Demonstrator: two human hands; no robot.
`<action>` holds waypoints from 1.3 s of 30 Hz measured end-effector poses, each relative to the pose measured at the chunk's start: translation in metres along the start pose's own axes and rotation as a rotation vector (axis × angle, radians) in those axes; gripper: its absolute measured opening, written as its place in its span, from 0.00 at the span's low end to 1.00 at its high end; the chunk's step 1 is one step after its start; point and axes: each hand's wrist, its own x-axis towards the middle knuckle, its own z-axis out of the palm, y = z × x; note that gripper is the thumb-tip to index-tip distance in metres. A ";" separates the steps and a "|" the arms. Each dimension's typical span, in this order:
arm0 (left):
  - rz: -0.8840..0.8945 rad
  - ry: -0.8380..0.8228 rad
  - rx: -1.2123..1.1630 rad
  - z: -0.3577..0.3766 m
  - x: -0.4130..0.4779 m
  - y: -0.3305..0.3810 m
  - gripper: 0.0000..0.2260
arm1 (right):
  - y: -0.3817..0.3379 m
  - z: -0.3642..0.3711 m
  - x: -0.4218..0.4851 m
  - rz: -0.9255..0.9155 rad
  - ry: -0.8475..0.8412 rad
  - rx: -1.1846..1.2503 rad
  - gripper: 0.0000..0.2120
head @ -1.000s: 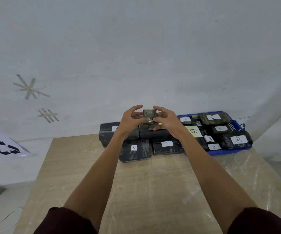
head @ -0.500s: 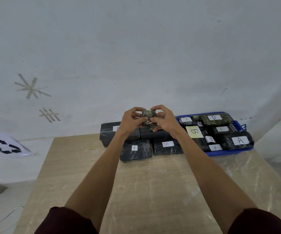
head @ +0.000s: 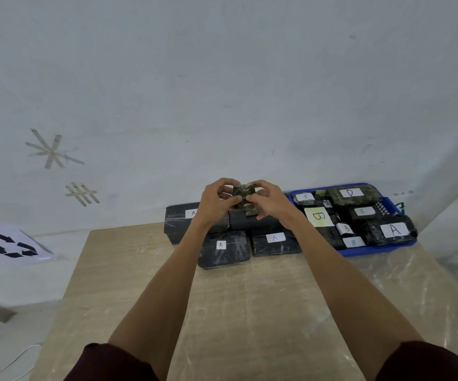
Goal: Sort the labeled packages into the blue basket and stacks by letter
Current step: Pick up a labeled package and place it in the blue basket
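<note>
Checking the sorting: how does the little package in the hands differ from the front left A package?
The little package is far smaller than the front left A package. The little package is held up by the left hand and right hand; the A package lies on the table. The little package looks mottled green; the A package is black. Both look wrapped.
</note>
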 end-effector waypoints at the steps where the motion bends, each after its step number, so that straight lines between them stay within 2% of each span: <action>1: 0.012 0.008 0.017 0.000 0.000 -0.001 0.13 | -0.001 -0.001 0.000 0.059 -0.041 -0.015 0.13; 4: 0.036 0.010 0.060 0.002 0.000 -0.001 0.13 | -0.001 0.000 -0.001 0.208 -0.130 0.088 0.17; 6: 0.047 0.005 0.084 0.002 -0.001 -0.001 0.13 | 0.003 0.003 0.000 0.226 -0.132 0.212 0.20; 14: 0.034 0.003 0.025 0.004 -0.003 0.001 0.10 | 0.014 0.009 0.011 0.049 0.059 0.379 0.13; 17: -0.082 0.006 -0.077 0.006 -0.002 0.004 0.09 | 0.015 0.006 0.014 -0.018 0.094 0.360 0.15; 22: -0.222 0.004 -0.199 0.008 -0.002 0.003 0.13 | 0.011 0.004 0.014 -0.092 0.103 0.282 0.11; 26: -0.229 0.028 -0.260 0.008 -0.001 0.006 0.11 | 0.012 0.005 0.015 -0.102 0.104 0.249 0.10; 31: -0.244 0.012 -0.225 0.007 0.001 0.006 0.10 | 0.014 0.007 0.015 -0.143 0.135 0.220 0.08; 39: -0.249 0.001 -0.202 0.005 0.002 0.001 0.10 | 0.020 0.010 0.020 -0.113 0.110 0.092 0.09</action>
